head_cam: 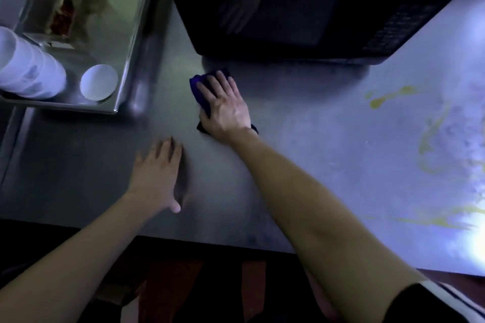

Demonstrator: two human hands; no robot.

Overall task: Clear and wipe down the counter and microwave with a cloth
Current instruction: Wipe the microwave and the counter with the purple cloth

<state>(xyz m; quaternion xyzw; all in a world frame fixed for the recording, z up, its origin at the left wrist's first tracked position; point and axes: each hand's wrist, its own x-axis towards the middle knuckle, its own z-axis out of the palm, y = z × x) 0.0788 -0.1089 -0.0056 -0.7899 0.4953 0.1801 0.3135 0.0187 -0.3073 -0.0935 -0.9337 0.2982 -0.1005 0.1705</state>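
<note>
1. My right grip (223, 105) lies flat on the cloth (196, 84), fingers straight and spread. It presses the cloth down on the table (315, 155). No finger curls round it, so the grip is released, not clenched.
2. The cloth is dark blue-purple and bunched under my palm. It shows past my fingertips on the left and again by my wrist. It sits toward the far edge of the table, just in front of the microwave (288, 13), near its lower left corner. I cannot tell whether the two touch.
3. My left grip (154, 178) rests flat on bare table, fingers straight and close together, holding nothing. It is closer to the near edge than the cloth is, and apart from it.
4. The microwave is black and stands at the far edge, its door facing me and its keypad on the right.
5. A metal tray (128, 55) sits at the far left corner. In it are a stack of white cups (29, 71) and a white round piece (99, 82) beside them. Something brown and red lies farther back, too blurred to name.
6. Yellow smears (388, 97) streak the table toward the right edge, well apart from the cloth.
</note>
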